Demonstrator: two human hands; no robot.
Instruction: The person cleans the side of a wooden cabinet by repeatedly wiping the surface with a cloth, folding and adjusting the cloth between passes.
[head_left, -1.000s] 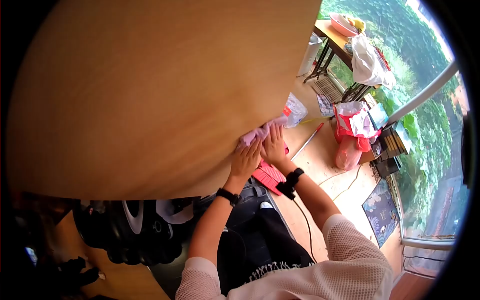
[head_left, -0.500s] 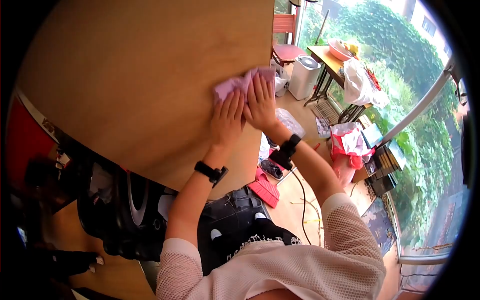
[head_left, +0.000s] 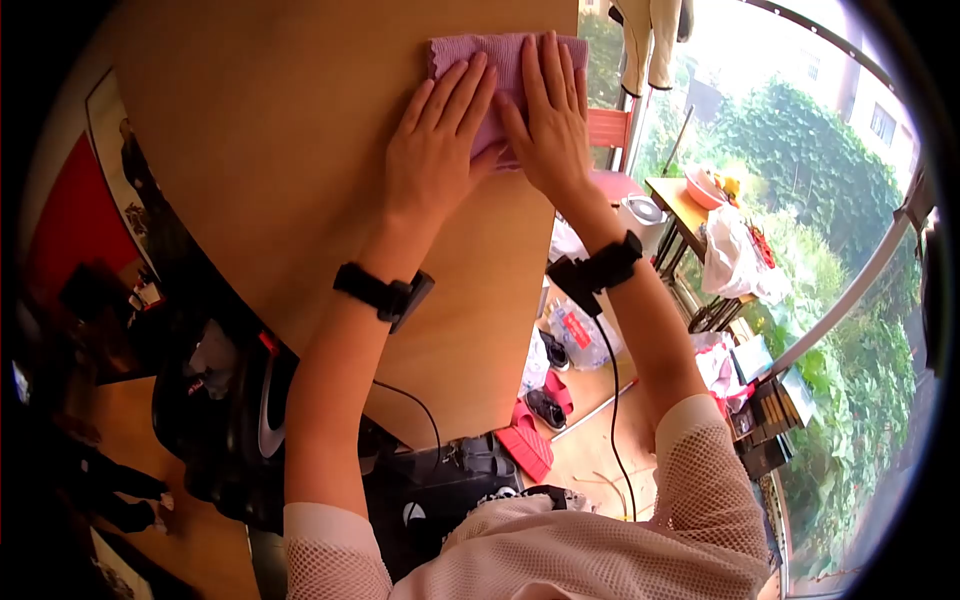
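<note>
One pink ribbed cloth (head_left: 507,62), right at the edge

My left hand (head_left: 430,160) and right hand (head_left: 556,140) lie side by side on the cloth, fingers extended and slightly parted, pressing it against the wooden board (head_left: 260,180) rather than pinching it. The cloth sits by the board's right-hand border, and its corner seems to poke a little past it. That worries me most: flat pressure seems to be all that holds the fabric, so a push to the right could slide it off, and my right fingertips could follow. Uneven pressure from my palms could also crease it in the gap between them.

Then the wires. A black cable (head_left: 612,400) hangs from my right wristband (head_left: 610,262), and a thinner cable (head_left: 418,395) shows past my left forearm, crossing the board's lower corner, where a sharp reach could snag it. On the floor (head_left: 590,470), a black shoe (head_left: 545,410) and a clear plastic bag (head_left: 590,345) lie near me; a careless sidestep could land on either.
</note>
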